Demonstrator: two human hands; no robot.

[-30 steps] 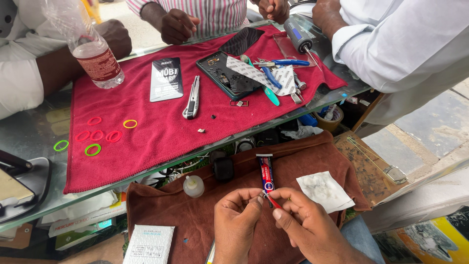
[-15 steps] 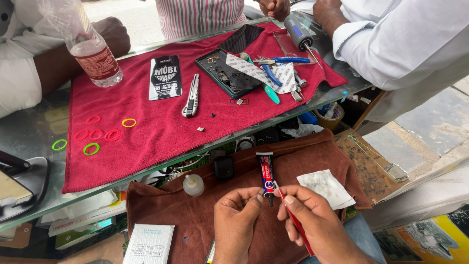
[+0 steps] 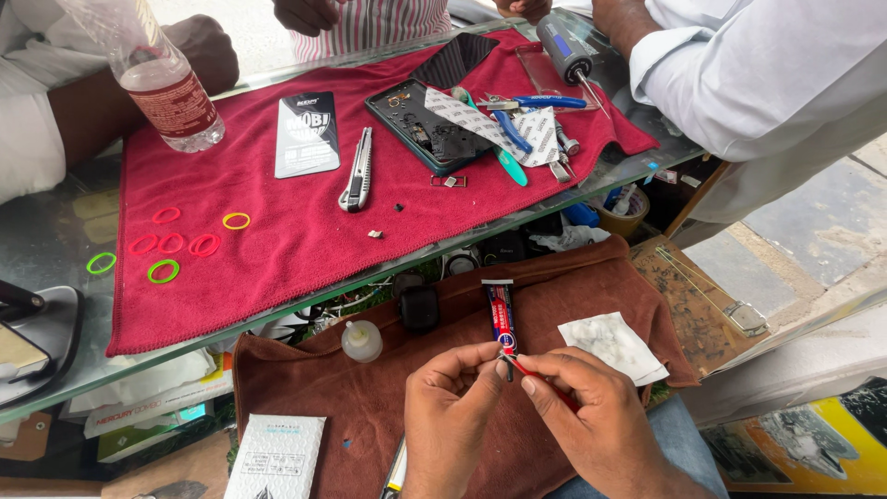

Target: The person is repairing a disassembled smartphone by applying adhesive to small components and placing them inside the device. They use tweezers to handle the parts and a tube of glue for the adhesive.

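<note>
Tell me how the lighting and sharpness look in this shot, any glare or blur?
Head view: even daylight, soft shadows only. The glass counter reflects light at left, washing out what lies beneath. The red cloth and brown cloth are sharp. The left hand and right hand at the glue tube are crisp, without motion blur. Edges bow slightly from the wide lens.

Left hand [image 3: 448, 420] and right hand [image 3: 596, 425]: wrists cut off by near edge. Whatever sits between the fingertips at the glue tube [image 3: 502, 316] nozzle is too small to tell. Red tool [image 3: 545, 381] mostly hidden under right-hand fingers. Water bottle [image 3: 157, 74] top cut by far edge. White packet [image 3: 275, 455] clipped at near edge. Black stand [image 3: 32, 337] cut off at left.
</note>
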